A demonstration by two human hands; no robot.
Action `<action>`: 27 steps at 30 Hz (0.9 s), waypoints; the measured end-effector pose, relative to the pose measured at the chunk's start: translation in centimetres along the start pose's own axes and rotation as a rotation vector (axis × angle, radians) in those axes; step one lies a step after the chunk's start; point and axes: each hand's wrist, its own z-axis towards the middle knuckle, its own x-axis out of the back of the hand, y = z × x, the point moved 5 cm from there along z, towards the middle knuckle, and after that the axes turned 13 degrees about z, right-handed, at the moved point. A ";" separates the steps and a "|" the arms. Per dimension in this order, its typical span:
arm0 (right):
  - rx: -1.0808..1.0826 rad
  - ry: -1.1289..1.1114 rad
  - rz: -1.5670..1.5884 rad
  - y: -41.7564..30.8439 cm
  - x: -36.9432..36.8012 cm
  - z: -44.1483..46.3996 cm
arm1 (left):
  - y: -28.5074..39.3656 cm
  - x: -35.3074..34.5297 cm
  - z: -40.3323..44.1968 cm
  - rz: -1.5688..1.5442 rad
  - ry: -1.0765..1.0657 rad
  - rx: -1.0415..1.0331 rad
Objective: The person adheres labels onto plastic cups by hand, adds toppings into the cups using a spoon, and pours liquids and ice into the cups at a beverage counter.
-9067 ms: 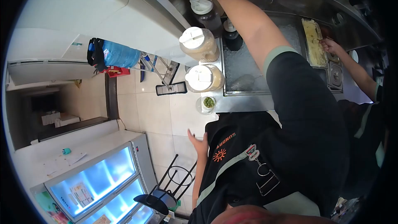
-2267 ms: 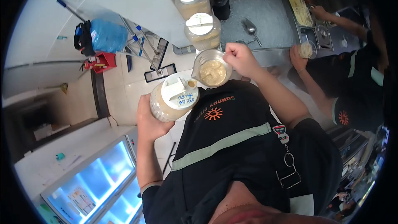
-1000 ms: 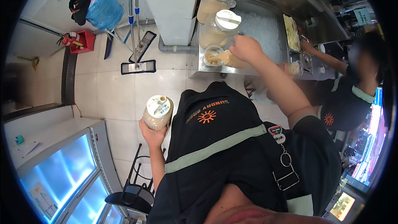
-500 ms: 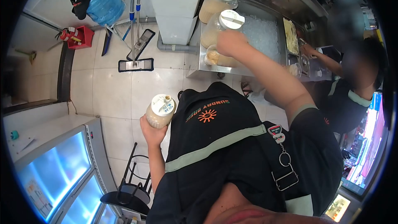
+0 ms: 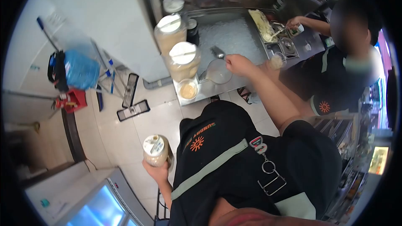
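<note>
My left hand point(image 5: 157, 170) is wrapped round a clear jar point(image 5: 155, 152) with a white spouted lid and pale tan contents, held upright in front of the shelf-side floor. Over the counter's front edge, my right hand point(image 5: 239, 65) is closed at the end of a small metal scoop point(image 5: 217, 52), which points toward the ice. Just below it is a round clear container point(image 5: 219, 72); whether my hand touches it I cannot tell. A clear cup point(image 5: 188, 90) with light brown contents stands at the counter corner, away from both hands.
Large white-lidded jugs point(image 5: 183, 53) stand beside the ice bin point(image 5: 230, 35). At right a co-worker's hand point(image 5: 295, 21) works a utensil near a long pale-filled tray point(image 5: 262, 25), beside a cup point(image 5: 277, 60). Mops point(image 5: 133, 110) lean by the wall; a lit fridge point(image 5: 100, 205) is at lower left.
My right hand has moved away from the cup at the counter corner, to the right, and now has the scoop. My left hand still holds the jar. The view has turned.
</note>
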 end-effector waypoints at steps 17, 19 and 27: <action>0.292 0.719 -0.488 35.1 27.9 36.2 | 15.2 0.9 -5.0 -0.106 0.342 0.268; 0.099 0.618 -0.436 37.8 29.0 38.1 | 17.9 0.4 -6.0 -0.101 0.379 0.314; -0.190 0.409 -0.382 42.2 29.0 42.4 | 21.6 -1.3 -9.1 0.009 0.329 0.458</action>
